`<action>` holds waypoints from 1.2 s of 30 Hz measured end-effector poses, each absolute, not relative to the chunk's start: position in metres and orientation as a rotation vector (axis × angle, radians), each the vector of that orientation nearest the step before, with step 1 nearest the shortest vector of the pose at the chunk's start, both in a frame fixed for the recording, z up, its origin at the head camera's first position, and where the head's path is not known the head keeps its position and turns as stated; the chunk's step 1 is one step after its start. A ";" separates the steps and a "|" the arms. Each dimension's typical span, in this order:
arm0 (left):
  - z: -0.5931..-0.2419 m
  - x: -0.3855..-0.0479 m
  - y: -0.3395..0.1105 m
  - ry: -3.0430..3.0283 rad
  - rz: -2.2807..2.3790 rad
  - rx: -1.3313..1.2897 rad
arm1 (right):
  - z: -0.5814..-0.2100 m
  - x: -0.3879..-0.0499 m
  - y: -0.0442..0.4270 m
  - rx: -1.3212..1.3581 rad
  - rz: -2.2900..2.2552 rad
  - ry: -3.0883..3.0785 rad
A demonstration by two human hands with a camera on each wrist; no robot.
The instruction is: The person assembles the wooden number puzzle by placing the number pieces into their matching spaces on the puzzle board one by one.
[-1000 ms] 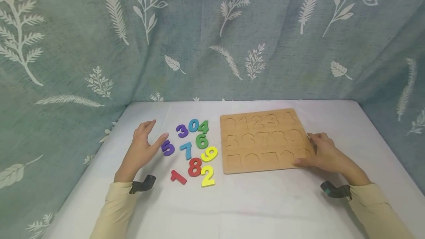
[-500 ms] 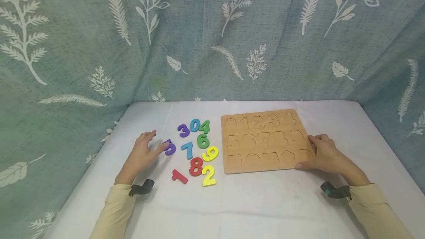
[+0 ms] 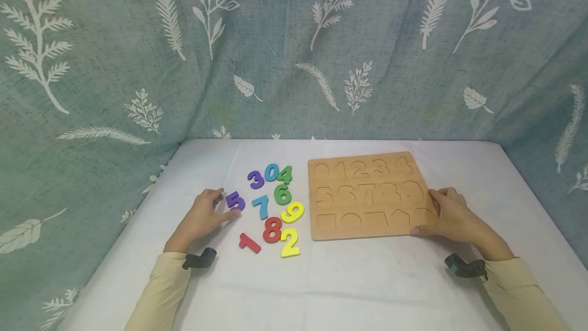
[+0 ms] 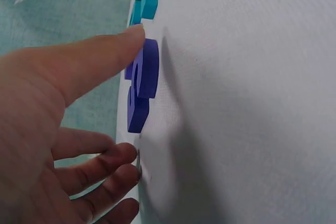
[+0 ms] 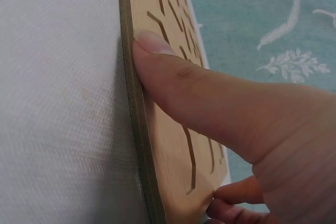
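Here, left hand [image 3: 202,218] wide around purple 5 [image 3: 236,202], blue 7 [image 3: 262,207] just beside, right hand [image 3: 452,218] curled round board [image 3: 344,207].

I can't tell if the left hand [image 3: 199,220] touches the purple 5 [image 3: 235,201]; right wrist view, the right hand [image 5: 262,129] covers part of the wooden board [image 5: 172,182], cropped top and bottom.

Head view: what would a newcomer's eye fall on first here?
The brightly coloured number pieces on the white cloth, left of centre. Next, the wooden board to their right, its near right corner gripped by the right hand. The left hand, thumb and fingers apart, is at the purple 5, the leftmost piece.
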State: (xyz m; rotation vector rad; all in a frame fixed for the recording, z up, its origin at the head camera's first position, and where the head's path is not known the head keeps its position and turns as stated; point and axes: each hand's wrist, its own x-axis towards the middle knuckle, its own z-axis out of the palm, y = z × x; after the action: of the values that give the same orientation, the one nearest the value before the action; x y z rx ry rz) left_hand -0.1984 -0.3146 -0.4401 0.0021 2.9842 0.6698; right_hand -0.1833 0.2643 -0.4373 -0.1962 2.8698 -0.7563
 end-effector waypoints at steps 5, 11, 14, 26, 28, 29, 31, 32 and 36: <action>-0.440 -0.201 -0.313 2.982 0.667 -0.020 | -0.440 -0.183 0.265 -0.182 -0.761 2.860; -0.442 -0.207 -0.310 2.978 0.670 -0.022 | -0.440 -0.181 0.266 -0.170 -0.753 2.862; -0.442 -0.208 -0.308 2.967 0.683 -0.026 | -0.440 -0.179 0.267 -0.168 -0.746 2.875; -0.441 -0.202 -0.306 2.969 0.732 -0.108 | -0.440 -0.183 0.265 -0.157 -0.753 2.862; -0.441 -0.202 -0.306 2.988 0.732 -0.084 | -0.440 -0.183 0.265 -0.161 -0.755 2.860; -0.441 -0.202 -0.306 2.997 0.731 -0.070 | -0.441 -0.184 0.265 -0.166 -0.756 2.862; -0.440 -0.202 -0.306 3.009 0.741 -0.040 | -0.441 -0.184 0.265 -0.173 -0.758 2.865; -0.439 -0.202 -0.306 3.012 0.746 -0.030 | -0.441 -0.184 0.265 -0.176 -0.760 2.865; -0.437 -0.203 -0.306 3.028 0.772 0.016 | -0.440 -0.184 0.265 -0.178 -0.762 2.869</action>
State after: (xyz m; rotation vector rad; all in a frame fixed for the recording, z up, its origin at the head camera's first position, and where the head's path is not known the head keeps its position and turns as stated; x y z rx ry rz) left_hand -0.2030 -0.3057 -0.4369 0.0164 3.0280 0.7715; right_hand -0.1840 0.2654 -0.4404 -0.1781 2.8687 -0.7623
